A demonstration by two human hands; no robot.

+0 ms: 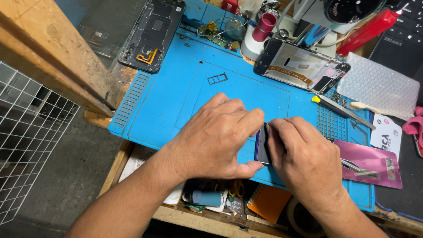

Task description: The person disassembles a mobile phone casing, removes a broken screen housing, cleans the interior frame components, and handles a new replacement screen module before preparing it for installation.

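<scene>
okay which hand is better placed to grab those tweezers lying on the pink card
Right, probably. The right hand rests beside the pink card, where the tweezers lie just past its knuckles. The left hand is on the far side of the dark phone both hands grip.

A dark smartphone (261, 147) stands on its long edge, tilted, over the blue silicone repair mat (176, 101), at about five o'clock from the mat's middle. Only a narrow strip of it shows: a glossy black face with a purple-blue rim. The rest is hidden between the hands clasping it at nine and three o'clock.
</scene>
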